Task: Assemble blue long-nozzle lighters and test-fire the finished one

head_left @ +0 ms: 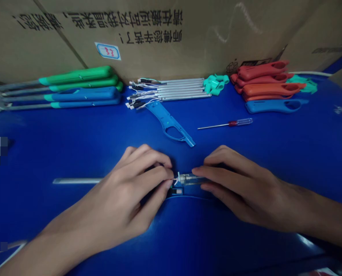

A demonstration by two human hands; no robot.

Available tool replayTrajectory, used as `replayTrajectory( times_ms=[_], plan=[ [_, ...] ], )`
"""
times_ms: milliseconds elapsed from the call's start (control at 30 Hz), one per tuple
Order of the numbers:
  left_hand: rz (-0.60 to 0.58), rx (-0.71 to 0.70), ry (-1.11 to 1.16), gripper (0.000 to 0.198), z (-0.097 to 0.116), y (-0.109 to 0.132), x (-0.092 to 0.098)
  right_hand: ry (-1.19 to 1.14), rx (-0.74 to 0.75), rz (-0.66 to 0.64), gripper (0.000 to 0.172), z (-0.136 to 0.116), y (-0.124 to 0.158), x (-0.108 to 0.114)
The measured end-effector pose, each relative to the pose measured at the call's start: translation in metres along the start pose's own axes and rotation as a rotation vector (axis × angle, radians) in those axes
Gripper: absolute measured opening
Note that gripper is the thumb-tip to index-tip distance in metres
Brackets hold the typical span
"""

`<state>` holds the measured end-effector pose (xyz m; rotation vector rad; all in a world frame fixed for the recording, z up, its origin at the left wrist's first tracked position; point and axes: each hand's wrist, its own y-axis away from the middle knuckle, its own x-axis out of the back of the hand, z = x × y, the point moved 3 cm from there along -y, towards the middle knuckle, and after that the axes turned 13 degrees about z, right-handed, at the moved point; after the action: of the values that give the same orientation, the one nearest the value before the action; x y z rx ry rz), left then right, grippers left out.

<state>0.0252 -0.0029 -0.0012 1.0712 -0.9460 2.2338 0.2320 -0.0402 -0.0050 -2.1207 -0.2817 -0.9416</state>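
Tube, one, pinched by left hand, right hand; one screwdriver.

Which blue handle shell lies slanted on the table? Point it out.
The looped blue shell just below the wired metal tubes. The other loose blue shell, beside the red shells, lies level, as do the long blue handles.
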Motion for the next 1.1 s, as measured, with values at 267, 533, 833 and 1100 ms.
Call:
replayTrajectory(
  times_ms=[267, 533, 833, 1100],
  plan=[
    [0.025, 0.011, 0.045, 0.017, 0.0018, -0.0019, -0.001, 0.003, -0.002, -0.015, 0.023, -0.0018, 0.0013, -0.0016],
    [0.062, 0.002, 0.108, 0.017, 0.0012, -0.0026, -0.002, -0.011, -0.017, -0.014, 0.021, -0.0023, -0.0006, -0.002],
    [0.116, -0.049, 0.118, 0.015, 0.0017, -0.0009, -0.0024, -0.006, -0.031, -0.016, 0.019, -0.0031, -0.0013, -0.0012],
    [0.12, -0.072, 0.128, 0.016, 0.0036, 0.0012, -0.0009, -0.041, -0.052, -0.019, 0.019, -0.0022, -0.0015, -0.0043]
  ],
)
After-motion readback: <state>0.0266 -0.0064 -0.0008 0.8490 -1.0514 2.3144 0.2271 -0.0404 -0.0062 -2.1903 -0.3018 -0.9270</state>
